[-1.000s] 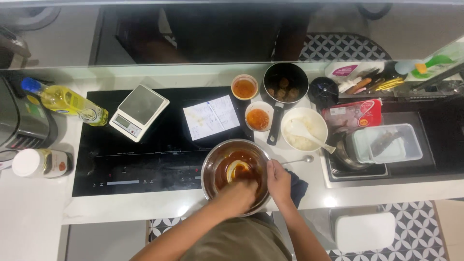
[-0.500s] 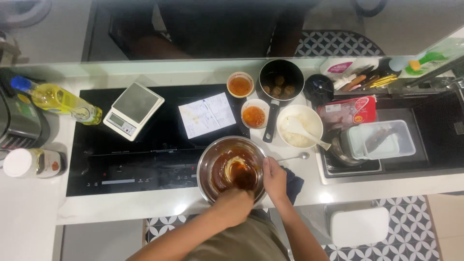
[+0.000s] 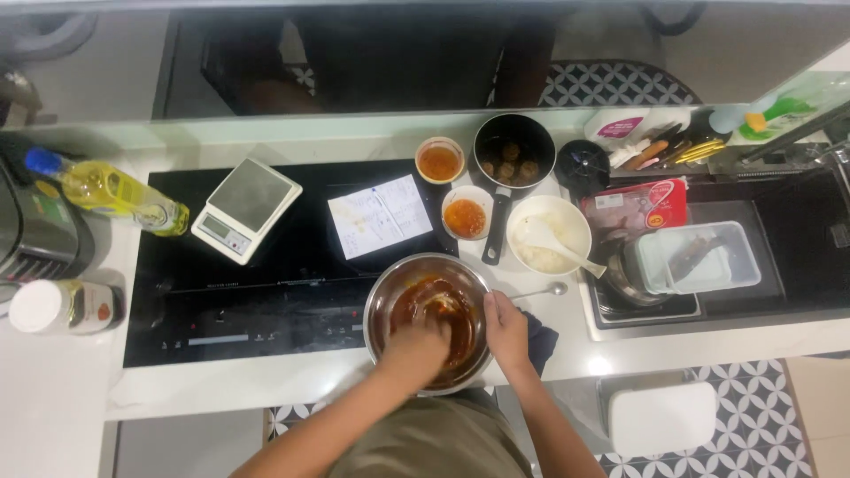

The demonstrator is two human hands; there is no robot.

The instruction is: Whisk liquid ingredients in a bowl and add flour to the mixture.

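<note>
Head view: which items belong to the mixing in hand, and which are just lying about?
In use:
- metal mixing bowl of brown sauce
- left hand inside the bowl
- right hand on its rim

Lying about:
- kitchen scale
- oil bottle
- paper sheet
- two small sauce cups
- black saucepan
- white bowl with a spoon

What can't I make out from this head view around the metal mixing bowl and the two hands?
- Left hand: its fingers dip into the brown sauce in the round metal mixing bowl; whether they hold anything is hidden.
- Bowl's near rim: covered by the left forearm.
- Dark blue cloth: mostly under the right hand.
- White paper sheet: writing too small.
- Black saucepan: round brown contents too small to identify.
</note>
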